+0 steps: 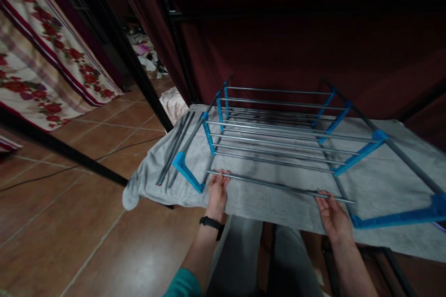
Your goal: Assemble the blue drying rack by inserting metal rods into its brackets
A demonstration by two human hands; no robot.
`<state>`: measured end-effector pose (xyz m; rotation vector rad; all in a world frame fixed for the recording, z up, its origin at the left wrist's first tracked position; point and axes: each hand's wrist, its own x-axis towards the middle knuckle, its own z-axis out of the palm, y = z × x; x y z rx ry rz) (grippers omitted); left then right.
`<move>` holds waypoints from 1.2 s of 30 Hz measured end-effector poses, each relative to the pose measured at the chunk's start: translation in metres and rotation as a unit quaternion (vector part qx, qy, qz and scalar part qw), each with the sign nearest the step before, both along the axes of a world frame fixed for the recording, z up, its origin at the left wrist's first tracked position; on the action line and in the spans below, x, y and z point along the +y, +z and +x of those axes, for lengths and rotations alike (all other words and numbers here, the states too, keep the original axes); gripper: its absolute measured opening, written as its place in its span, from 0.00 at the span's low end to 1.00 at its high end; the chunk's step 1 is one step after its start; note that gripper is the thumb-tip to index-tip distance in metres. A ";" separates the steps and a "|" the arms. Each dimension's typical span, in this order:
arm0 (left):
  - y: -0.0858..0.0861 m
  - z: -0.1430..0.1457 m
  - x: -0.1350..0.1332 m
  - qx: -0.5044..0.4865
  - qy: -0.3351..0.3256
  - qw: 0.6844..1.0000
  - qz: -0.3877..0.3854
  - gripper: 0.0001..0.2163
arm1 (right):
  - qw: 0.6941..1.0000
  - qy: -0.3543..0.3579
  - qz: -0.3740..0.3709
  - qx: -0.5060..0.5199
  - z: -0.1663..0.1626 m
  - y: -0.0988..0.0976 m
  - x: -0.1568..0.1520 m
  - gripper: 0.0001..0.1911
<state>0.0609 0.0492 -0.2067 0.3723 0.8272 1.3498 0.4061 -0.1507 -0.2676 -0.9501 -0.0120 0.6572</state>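
Note:
A rack of thin metal rods and blue plastic side pieces (278,134) lies on a grey towel (383,185). In front of it I hold one loose metal rod (278,186) level, by both ends. My left hand (216,195) pinches its left end, next to a blue connector (186,171). My right hand (332,216) grips the rod's right end near another blue bar (400,218). A black band is on my left wrist.
Several loose grey tubes (176,146) lie on the towel's left side. Brown tiled floor (69,222) spreads to the left, with a black cable across it. A black bed-frame post (135,69), a floral curtain (45,51) and dark red cloth (296,41) stand behind.

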 end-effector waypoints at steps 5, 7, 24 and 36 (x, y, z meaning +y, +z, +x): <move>-0.012 -0.001 -0.003 0.000 -0.035 0.999 0.028 0.07 | 1.000 0.008 -0.015 -0.003 0.002 -0.002 -0.002 0.09; -0.016 -0.004 -0.003 -0.004 -0.048 0.998 0.038 0.09 | 1.000 0.012 -0.019 -0.008 0.003 -0.001 -0.002 0.09; -0.021 -0.007 -0.001 0.002 -0.080 0.995 0.063 0.14 | 0.999 -0.013 -0.008 -0.029 -0.001 0.004 0.003 0.11; -0.024 -0.005 -0.001 0.016 -0.059 0.997 0.054 0.13 | 1.000 0.023 0.004 -0.019 -0.002 0.004 0.002 0.08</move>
